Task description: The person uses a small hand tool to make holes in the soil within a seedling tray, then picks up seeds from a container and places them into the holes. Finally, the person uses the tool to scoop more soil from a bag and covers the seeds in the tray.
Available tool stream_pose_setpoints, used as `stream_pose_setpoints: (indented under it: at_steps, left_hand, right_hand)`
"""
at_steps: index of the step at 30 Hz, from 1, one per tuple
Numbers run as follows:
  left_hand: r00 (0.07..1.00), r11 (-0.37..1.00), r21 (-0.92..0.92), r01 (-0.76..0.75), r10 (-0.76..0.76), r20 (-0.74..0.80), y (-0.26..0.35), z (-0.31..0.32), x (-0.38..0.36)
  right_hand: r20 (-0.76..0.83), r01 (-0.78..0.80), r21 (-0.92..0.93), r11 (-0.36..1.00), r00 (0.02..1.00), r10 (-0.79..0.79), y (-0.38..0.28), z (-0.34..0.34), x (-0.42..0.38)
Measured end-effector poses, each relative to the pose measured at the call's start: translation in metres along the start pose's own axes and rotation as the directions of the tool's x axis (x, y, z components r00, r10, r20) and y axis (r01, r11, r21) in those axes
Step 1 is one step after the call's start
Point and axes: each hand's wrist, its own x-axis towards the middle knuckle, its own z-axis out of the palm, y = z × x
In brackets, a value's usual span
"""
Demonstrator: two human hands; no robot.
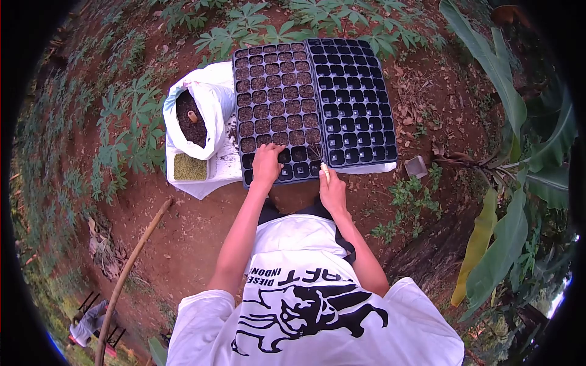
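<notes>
A black seedling tray [304, 172] lies in front of me, most of its cells filled with brown soil; several cells in the nearest rows show bare black plastic. My left hand [267, 165] rests at the tray's near left part, its fingers stretched over the cells by the edge of the soil. In my right hand [332, 192] is a small hand tool with a pale handle [325, 173]. Its thin dark end reaches over the near right cells and is hard to make out. Touching this tray on the right is a second black seedling tray [360, 131] with no soil in its cells.
At the left stands an open white sack [215, 104] of dark soil, a brown handle-like piece [192, 116] sticking out. Before it sits a box of yellow-green granules [190, 168]. A clear small container [416, 166] lies on the ground, right. A long stick [131, 262] leans lower left; another person [87, 324] is beyond.
</notes>
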Motion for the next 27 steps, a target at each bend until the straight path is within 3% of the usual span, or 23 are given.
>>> stream_pose_setpoints:
  at_steps: [5,11,15,18,22,27]
  left_hand:
    - [1.0,1.0,0.009,-0.007,0.007,-0.008,-0.001,-0.001,0.001]
    - [1.0,1.0,-0.005,0.021,-0.021,0.022,-0.002,0.003,-0.001]
    - [1.0,1.0,-0.001,0.019,-0.019,-0.001,0.0,-0.001,-0.001]
    - [1.0,1.0,-0.003,0.009,-0.009,-0.007,0.0,0.003,0.0]
    - [1.0,1.0,-0.002,0.002,-0.002,-0.015,-0.001,0.001,-0.001]
    - [1.0,1.0,-0.007,0.021,-0.021,-0.006,-0.001,0.002,-0.001]
  right_hand:
    - [0.065,-0.049,0.114,0.992,0.997,0.042,0.015,0.003,-0.006]
    - [0.094,-0.079,-0.027,0.997,0.992,0.081,0.021,0.012,0.003]
    - [0.049,-0.022,0.056,0.998,0.999,0.02,0.03,0.012,-0.004]
    - [0.048,-0.088,0.112,0.99,0.995,0.083,0.028,0.013,0.003]
    - [0.122,-0.092,0.08,0.993,0.989,0.082,0.03,0.017,0.001]
    - [0.099,-0.099,0.053,0.994,0.991,0.094,0.022,0.011,0.004]
